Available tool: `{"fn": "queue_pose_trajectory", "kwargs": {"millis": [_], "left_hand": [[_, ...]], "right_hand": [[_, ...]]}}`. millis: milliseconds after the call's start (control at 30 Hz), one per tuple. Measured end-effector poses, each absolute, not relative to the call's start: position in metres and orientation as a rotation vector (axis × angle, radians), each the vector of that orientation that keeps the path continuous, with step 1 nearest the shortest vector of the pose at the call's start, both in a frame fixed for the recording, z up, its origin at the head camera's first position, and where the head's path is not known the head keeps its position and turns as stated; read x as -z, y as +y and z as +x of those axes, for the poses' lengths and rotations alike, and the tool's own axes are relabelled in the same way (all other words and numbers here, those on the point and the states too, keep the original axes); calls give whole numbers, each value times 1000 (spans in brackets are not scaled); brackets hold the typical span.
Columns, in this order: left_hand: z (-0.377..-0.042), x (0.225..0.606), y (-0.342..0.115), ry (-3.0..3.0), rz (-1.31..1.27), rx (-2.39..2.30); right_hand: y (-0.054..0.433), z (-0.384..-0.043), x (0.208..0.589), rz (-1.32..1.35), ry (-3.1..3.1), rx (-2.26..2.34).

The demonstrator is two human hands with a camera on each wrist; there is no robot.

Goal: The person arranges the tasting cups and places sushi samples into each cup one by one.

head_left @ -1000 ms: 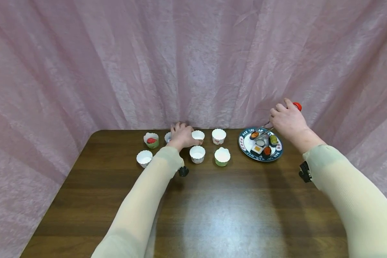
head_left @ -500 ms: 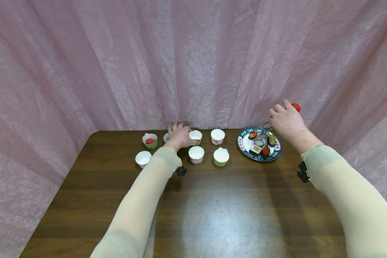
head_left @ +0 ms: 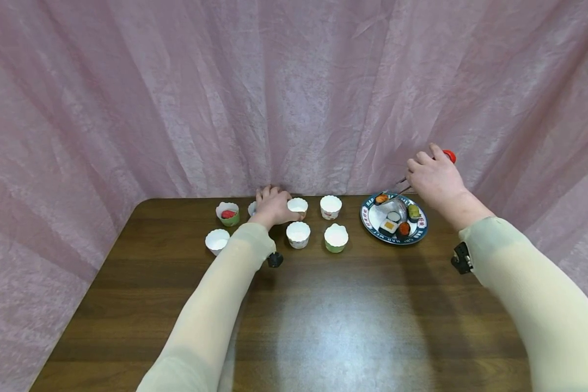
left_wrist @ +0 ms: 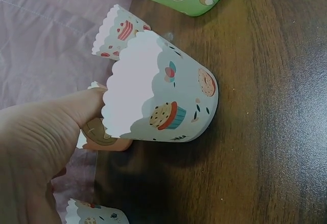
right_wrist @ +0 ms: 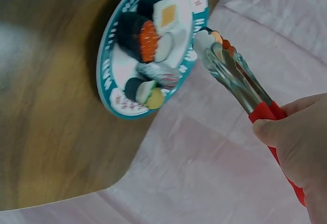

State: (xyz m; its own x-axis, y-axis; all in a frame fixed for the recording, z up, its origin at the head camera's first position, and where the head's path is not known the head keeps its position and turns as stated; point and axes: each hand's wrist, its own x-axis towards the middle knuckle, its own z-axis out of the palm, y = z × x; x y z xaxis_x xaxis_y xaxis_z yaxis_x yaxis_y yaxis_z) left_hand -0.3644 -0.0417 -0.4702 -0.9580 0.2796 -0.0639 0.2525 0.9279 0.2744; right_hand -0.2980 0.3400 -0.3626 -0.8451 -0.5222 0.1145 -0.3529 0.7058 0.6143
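Observation:
In the head view my left hand (head_left: pixel 273 207) is at the back row of paper baking cups, its thumb across the front of a brown-patterned cup (head_left: pixel 298 206) and its fingers at the side and behind. The left wrist view shows the thumb at that cup's (left_wrist: pixel 99 132) rim, partly behind a nearer white cup (left_wrist: pixel 179 96) with cupcake prints. My right hand (head_left: pixel 433 173) grips red-handled metal tongs (right_wrist: pixel 240 83). Their tips pinch an orange-topped sushi piece (right_wrist: pixel 219 39) over the rim of the plate (head_left: pixel 367 220), which holds several other sushi pieces.
A green cup (head_left: pixel 231 220) at the back left contains a red piece (head_left: pixel 228 214). Other cups stand about the left hand, among them a white one (head_left: pixel 218 239), a flowered one (head_left: pixel 330 207) and a green one (head_left: pixel 336 239). A pink curtain (head_left: pixel 313 98) hangs behind the table.
The tongs and orange-topped sushi have risen and shifted slightly back and left from their spot on the plate. The right hand has risen a little; the left hand stays at its cup.

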Motion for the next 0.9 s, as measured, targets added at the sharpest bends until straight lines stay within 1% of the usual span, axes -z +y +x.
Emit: {"fn": "queue_pose_trajectory", "kwargs": {"millis": [267,567,900], "left_hand": [[-365,472,-42,2986,411,-378],[-365,473,-42,2989,409,-387],[-366,474,-42,2977,405,-364]], "right_hand": [[320,-300,350,756,-2495,682],[272,-306,355,856,-2359,554],[226,-320,364,886,-2350,549]]}}
